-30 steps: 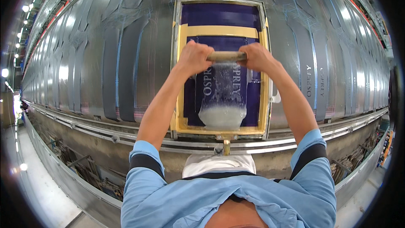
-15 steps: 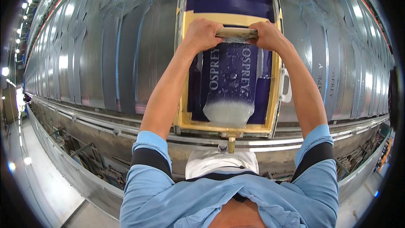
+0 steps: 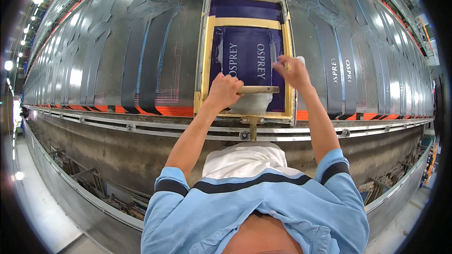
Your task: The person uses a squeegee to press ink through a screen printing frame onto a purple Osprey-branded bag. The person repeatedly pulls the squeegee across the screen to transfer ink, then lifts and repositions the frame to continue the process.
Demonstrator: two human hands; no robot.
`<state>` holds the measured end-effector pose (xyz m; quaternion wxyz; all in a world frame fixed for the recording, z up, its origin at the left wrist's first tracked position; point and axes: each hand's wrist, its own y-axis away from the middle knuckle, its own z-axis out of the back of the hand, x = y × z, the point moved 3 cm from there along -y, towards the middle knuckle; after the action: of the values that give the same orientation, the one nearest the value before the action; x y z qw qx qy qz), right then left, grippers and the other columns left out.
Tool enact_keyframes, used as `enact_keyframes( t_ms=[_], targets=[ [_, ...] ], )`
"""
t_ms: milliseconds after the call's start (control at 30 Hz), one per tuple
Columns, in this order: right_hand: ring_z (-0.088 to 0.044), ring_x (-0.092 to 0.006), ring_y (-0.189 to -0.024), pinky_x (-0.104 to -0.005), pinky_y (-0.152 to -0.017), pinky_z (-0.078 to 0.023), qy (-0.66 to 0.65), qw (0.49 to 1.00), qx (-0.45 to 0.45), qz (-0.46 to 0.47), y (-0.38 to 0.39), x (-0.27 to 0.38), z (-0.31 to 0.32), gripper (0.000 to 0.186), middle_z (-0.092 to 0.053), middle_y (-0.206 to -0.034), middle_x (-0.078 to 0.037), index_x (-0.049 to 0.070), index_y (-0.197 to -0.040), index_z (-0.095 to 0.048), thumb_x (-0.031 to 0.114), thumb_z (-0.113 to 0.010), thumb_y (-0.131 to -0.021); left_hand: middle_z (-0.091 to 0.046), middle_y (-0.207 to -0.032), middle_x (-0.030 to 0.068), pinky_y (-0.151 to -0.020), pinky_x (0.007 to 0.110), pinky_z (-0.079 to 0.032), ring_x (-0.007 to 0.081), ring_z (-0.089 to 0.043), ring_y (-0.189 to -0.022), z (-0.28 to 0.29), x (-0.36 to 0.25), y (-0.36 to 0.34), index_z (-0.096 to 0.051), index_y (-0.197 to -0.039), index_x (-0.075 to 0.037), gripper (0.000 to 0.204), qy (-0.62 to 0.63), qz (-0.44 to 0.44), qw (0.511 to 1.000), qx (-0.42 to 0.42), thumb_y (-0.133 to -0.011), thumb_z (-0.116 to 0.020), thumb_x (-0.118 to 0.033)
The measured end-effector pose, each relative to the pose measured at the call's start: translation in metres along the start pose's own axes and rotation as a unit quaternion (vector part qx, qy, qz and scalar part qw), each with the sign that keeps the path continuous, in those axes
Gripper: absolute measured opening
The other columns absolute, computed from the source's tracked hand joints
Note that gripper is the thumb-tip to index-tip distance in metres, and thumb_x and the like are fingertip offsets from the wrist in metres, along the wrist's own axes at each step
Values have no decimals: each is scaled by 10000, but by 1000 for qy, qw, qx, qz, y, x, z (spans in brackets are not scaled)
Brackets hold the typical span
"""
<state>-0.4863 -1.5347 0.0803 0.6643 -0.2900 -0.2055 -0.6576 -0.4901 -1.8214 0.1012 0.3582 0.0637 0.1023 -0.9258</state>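
A screen-printing frame (image 3: pixel 285 15) with a purple mesh (image 3: pixel 247 56) and cream tape borders lies on the long table before me. Pale lettering shows through the mesh in two columns. Near its close end, my left hand (image 3: pixel 224 91) is closed around the left end of a squeegee's wooden handle (image 3: pixel 261 89). Milky, translucent ink (image 3: pixel 254 103) lies just on the near side of that handle. My right hand (image 3: pixel 294 72) is off the squeegee, above the frame's right edge, fingers loosely apart and slightly blurred. Beside it a white handle (image 3: pixel 301 59) is partly hidden.
Dark grey fabric pieces (image 3: pixel 134 66) lie along the table on both sides; a few on the right (image 3: pixel 346 73) bear pale lettering. A metal rail (image 3: pixel 188 134) runs along the table's near edge, with a brass-coloured bracket (image 3: pixel 253 131) from the frame meeting it.
The squeegee has come from the mesh's far part to its near end. My right hand has let go of it and moved to the right; my left hand still grips it.
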Motion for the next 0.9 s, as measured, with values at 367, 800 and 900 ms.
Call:
enact_keyframes(
  t_ms=[367,800,900],
  targets=[
    [-692,-416,-1012,-469,-905,-517,-67,938,-206,-272,-21,-113,-25,354,-745,-1042,-196,46,-1077,-698,378,-624,-978,-720,-914,4,-841,373,-433,200,-654,-876,6,-37,54,-717,-914,-117,272,53,-7,997,-53,-659,-812,-119],
    [-694,-336,-771,-421,-739,-515,-83,929,-263,-247,-9,-92,-13,325,-715,-830,-168,45,-1018,-696,364,-650,-977,-755,-935,56,-813,393,-457,245,-686,-823,5,23,-22,-740,-951,-107,309,12,-35,997,-69,-654,-809,-57],
    [-678,-345,-761,-428,-728,-512,-107,927,-252,-257,-7,-90,-13,315,-695,-812,-181,45,-1021,-692,354,-658,-974,-766,-948,52,-808,402,-461,246,-705,-860,11,64,-84,-754,-954,-113,266,11,-48,996,-79,-701,-835,-118]
  ],
)
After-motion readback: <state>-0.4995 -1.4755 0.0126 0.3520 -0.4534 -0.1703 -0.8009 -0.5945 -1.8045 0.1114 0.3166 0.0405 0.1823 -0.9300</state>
